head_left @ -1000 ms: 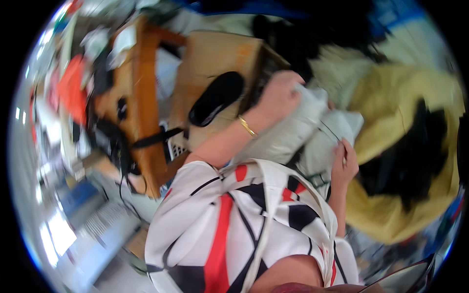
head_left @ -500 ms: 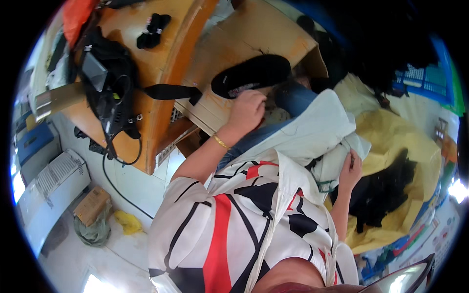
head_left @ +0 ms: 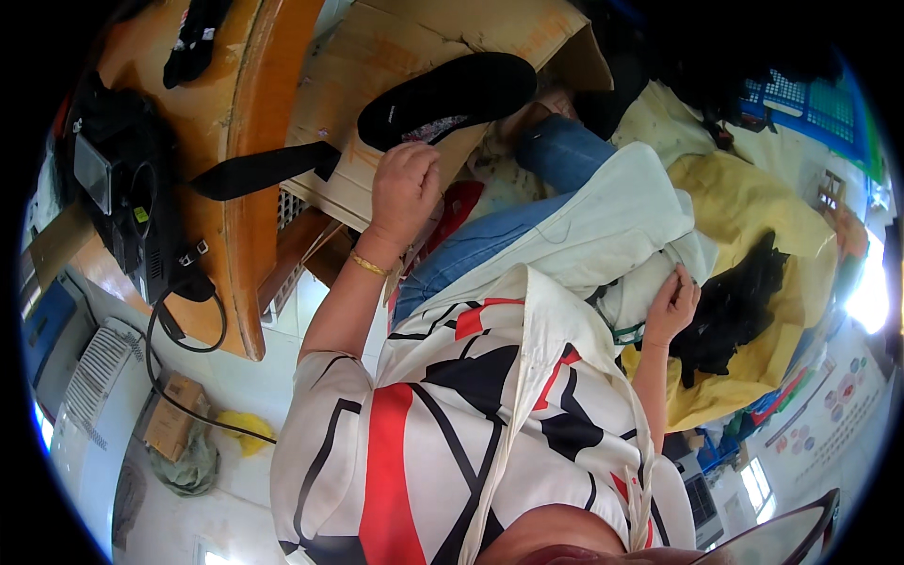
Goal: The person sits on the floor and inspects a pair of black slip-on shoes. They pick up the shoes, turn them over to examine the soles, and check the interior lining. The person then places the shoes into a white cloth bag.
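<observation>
A black, shoe-sole-shaped piece of soft material (head_left: 490, 83) lies on a flattened cardboard box (head_left: 377, 56), with a patterned patch showing at its near edge. My left hand (head_left: 407, 184) is closed beside that patch, its curled fingertips meeting the piece's near edge; what they pinch, if anything, is hidden. On my right, my right hand (head_left: 670, 306) is held with loosely bent fingers beside the white apron cloth (head_left: 612, 226) across my lap. Nothing shows in that hand. Close to it is a large yellow bag (head_left: 753, 202) holding black pieces (head_left: 739, 315).
At the left stands a wooden table (head_left: 250, 188) bearing a black bag (head_left: 141, 207) with a cable, black socks (head_left: 193, 42) and a black strap (head_left: 259, 172). Below it, a small carton (head_left: 172, 414) and a yellow plastic bag (head_left: 247, 431) rest on the floor. Blue baskets (head_left: 810, 104) stand far right.
The view has shifted, so the table and cardboard sit further left. My left hand is now nearer the left end of the black piece. The right hand stays beside the apron.
</observation>
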Demonstrator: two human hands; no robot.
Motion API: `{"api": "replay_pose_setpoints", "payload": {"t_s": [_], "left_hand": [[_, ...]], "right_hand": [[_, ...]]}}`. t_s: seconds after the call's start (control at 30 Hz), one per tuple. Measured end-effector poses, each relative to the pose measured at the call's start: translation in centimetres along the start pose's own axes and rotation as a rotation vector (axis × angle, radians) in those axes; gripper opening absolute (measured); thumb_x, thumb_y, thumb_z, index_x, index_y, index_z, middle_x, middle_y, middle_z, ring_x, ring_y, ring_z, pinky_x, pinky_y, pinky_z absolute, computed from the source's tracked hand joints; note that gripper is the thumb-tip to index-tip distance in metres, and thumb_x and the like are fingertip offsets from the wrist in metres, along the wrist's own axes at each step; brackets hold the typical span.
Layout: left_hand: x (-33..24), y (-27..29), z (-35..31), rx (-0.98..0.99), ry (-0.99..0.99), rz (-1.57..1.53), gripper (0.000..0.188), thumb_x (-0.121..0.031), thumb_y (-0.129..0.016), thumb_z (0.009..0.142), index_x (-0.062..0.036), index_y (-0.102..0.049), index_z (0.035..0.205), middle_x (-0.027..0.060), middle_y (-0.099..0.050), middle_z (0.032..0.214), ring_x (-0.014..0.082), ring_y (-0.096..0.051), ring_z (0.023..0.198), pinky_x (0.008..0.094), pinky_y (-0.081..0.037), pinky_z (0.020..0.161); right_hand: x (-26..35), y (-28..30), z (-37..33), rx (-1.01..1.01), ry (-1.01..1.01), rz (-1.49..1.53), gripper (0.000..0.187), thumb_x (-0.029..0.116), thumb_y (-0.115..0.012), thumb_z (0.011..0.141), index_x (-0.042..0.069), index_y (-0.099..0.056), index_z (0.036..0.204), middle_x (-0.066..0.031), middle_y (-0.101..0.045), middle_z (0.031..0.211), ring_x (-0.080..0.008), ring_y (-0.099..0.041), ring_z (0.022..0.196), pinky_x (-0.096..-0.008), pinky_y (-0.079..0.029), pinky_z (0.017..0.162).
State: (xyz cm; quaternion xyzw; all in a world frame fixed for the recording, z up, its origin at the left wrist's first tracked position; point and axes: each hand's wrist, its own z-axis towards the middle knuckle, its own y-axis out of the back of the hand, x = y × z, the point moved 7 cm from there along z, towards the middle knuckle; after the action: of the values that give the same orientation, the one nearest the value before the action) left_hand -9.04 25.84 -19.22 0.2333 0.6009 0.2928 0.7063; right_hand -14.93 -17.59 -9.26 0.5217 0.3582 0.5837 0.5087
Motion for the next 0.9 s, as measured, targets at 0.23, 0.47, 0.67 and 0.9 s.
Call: {"api": "replay_pose_setpoints", "payload": {"t_s": [0.23,0.47,0.67,0.9], "left_hand": [[-1.3,-0.8,0.9,0.007,-0.070,0.023,0.015,-0.002,-0.063,0.080,-0.0013,-0.067,0.094,0.0144,-0.067,0.099,0.0327,-0.062,0.099,0.0411,-0.048,0.089],[-3.8,-1.7,0.3,0.005,-0.144,-0.018,0.015,-0.002,-0.064,0.079,-0.0016,-0.067,0.094,0.0153,-0.066,0.097,0.0342,-0.062,0.096,0.0426,-0.049,0.088],[-7.4,-2.5,0.7,0.135,-0.114,-0.241,0.012,-0.004,-0.063,0.079,-0.0048,-0.064,0.091,0.0126,-0.066,0.097,0.0329,-0.061,0.095,0.0407,-0.049,0.085],[-8.6,-3.5,-0.5,0.156,-0.276,-0.079,0.010,-0.004,-0.063,0.080,-0.0056,-0.064,0.090,0.0119,-0.066,0.096,0.0331,-0.061,0.095,0.0417,-0.049,0.084]], "right_hand": [[-0.5,0.3,-0.1,-0.065,-0.073,0.046,0.016,0.002,-0.063,0.087,0.003,-0.068,0.102,-0.0107,-0.063,0.084,-0.0228,-0.055,0.067,-0.0310,-0.045,0.059],[-1.5,1.1,0.8,-0.036,-0.173,0.198,0.015,0.002,-0.064,0.087,0.003,-0.069,0.102,-0.0092,-0.062,0.083,-0.0174,-0.055,0.068,-0.0270,-0.045,0.062],[-4.2,-0.4,-2.3,-0.149,-0.324,0.436,0.017,0.005,-0.061,0.093,-0.001,-0.067,0.107,-0.0055,-0.063,0.095,-0.0122,-0.057,0.083,-0.0247,-0.047,0.075],[-3.5,-0.2,-1.5,-0.124,-0.331,0.447,0.016,0.003,-0.061,0.092,-0.002,-0.067,0.106,-0.0068,-0.067,0.099,-0.0121,-0.060,0.088,-0.0247,-0.048,0.080]]}}
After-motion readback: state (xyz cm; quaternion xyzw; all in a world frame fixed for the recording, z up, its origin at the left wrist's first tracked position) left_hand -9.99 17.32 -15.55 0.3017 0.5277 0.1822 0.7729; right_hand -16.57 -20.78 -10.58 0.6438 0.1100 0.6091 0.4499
